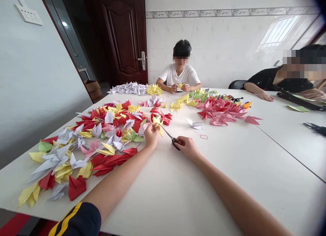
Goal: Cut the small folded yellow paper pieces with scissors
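Between the fingertips of my left hand (152, 133) is a yellow folded paper crane (158, 123). My right hand (187, 146) is closed around the black handles of a pair of scissors (174, 140). Its thin metal blades point up and left, and their tips reach the crane; whether they touch the paper I cannot tell. Beside my left hand spreads a big heap of folded paper cranes (112, 119) in red, yellow, white, pink and green. A single white crane (194, 124) lies on the table beyond my right hand.
Across the white table (163, 192), a person in white (179, 75) handles a yellow paper piece. Pink and red cranes (219, 109) lie at centre right, white ones (131, 88) at the far left. A person in black (270, 76) sits by a dark paper cutter (300, 101).
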Demonstrator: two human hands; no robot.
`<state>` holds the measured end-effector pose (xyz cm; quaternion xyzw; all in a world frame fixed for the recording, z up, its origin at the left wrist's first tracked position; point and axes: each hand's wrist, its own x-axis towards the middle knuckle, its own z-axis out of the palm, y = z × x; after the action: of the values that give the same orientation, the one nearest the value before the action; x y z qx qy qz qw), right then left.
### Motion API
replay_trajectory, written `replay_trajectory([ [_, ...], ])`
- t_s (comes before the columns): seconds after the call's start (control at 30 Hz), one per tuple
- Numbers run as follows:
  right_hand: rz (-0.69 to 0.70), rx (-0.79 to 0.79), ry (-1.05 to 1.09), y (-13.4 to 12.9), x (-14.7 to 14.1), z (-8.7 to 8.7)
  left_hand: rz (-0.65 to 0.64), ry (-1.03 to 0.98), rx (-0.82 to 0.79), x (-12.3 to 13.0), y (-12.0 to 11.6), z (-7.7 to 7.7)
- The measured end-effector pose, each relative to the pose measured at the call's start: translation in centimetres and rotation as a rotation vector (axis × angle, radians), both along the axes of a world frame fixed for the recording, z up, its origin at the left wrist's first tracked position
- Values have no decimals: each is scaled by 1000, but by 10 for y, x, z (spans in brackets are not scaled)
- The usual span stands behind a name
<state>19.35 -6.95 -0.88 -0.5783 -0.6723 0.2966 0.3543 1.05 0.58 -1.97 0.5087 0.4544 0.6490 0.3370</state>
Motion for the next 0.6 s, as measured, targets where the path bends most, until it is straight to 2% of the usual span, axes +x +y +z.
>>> replay_trajectory([
  [0.13,-20,12,40,2,2,-3,-1,-38,-44,0,1,0],
  [0.33,-59,22,125,3,6,-3,-309,-258,-210,2,-4,6],
  [0.4,-43,18,109,3,6,-2,-350,-318,-231,3,-5,8],
  [0.47,-26,18,103,3,6,-2,-326,-382,-263,3,-4,9],
  [0.6,-18,9,79,2,4,-1,-191,-511,-360,1,4,9],
])
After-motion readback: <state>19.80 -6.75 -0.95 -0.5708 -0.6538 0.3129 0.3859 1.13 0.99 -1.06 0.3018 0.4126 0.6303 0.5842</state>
